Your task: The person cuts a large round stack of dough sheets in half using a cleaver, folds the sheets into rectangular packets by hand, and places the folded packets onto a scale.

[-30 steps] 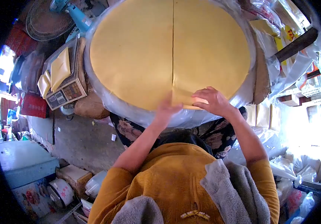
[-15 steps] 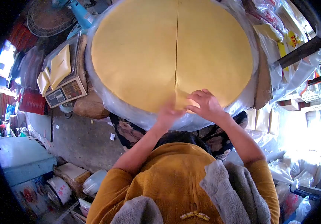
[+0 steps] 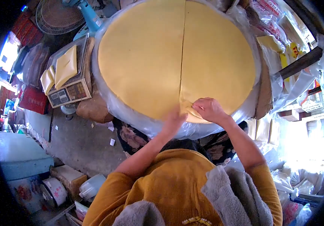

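A large round stack of thin yellow sheets lies before me, split by a straight cut into a left half point(image 3: 143, 60) and a right half point(image 3: 220, 56). Clear plastic point(image 3: 150, 126) shows under its rim. At the near end of the cut, my right hand point(image 3: 211, 110) pinches the lifted, wrinkled corner of the right half's top sheet. My left hand point(image 3: 176, 119) is beside that corner, over the near edge of the left half. Motion blurs its fingers, so their grip is unclear.
On the left, folded yellow sheets point(image 3: 66, 66) rest on a digital scale point(image 3: 69, 94). Behind it stands a fan with a blue post point(image 3: 88, 15). Cardboard point(image 3: 264, 84) borders the stack on the right, near plastic bags point(image 3: 269, 17) and a dark bar point(image 3: 301, 62).
The right hand's fingers have closed on the sheet's corner, which is now more raised and crumpled. My left hand has shifted slightly right and stays blurred. The whole view has tilted a little.
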The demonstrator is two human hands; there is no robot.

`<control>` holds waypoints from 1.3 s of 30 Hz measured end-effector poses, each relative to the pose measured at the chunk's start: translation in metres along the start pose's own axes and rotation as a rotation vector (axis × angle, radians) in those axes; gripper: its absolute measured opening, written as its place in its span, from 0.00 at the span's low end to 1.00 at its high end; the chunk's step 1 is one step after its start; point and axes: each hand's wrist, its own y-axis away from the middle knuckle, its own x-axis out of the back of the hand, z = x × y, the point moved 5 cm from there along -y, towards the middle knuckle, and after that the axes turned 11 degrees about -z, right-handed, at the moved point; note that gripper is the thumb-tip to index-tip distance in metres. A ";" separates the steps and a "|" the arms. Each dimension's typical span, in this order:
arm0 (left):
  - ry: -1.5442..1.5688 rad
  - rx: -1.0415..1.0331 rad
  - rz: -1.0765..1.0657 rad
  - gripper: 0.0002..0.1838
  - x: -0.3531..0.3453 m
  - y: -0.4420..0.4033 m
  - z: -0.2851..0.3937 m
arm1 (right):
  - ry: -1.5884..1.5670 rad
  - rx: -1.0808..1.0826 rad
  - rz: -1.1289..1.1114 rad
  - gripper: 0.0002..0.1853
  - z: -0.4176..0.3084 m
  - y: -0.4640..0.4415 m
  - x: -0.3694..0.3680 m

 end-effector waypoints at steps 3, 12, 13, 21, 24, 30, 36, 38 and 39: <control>-0.536 -0.029 0.120 0.28 -0.004 0.020 0.041 | -0.111 -0.069 -0.001 0.09 0.007 0.002 0.001; -0.603 -0.044 0.159 0.15 0.009 -0.011 0.072 | -0.240 -0.009 0.098 0.07 0.014 0.005 0.000; -0.523 -0.048 0.174 0.15 0.008 -0.009 0.069 | -0.214 -0.017 0.090 0.07 0.016 0.004 0.000; -0.432 0.047 0.208 0.14 0.009 0.016 0.057 | -0.210 -0.226 0.251 0.09 0.037 -0.002 0.038; -0.735 0.155 0.199 0.07 0.005 0.023 0.056 | -0.223 -0.293 0.290 0.10 0.046 0.002 0.044; -0.966 -0.524 -0.071 0.12 -0.030 -0.007 0.079 | -0.261 -0.245 0.260 0.11 0.028 0.002 0.030; -1.054 -0.223 -0.143 0.18 -0.042 -0.024 0.047 | -0.105 -0.063 0.155 0.17 -0.007 0.031 0.012; -1.113 -0.269 -0.043 0.21 -0.040 -0.019 0.051 | 0.054 -0.176 0.125 0.17 0.029 0.038 -0.012; -1.133 -0.260 -0.057 0.23 -0.041 -0.020 0.049 | 0.065 -0.171 0.163 0.17 0.037 0.035 -0.009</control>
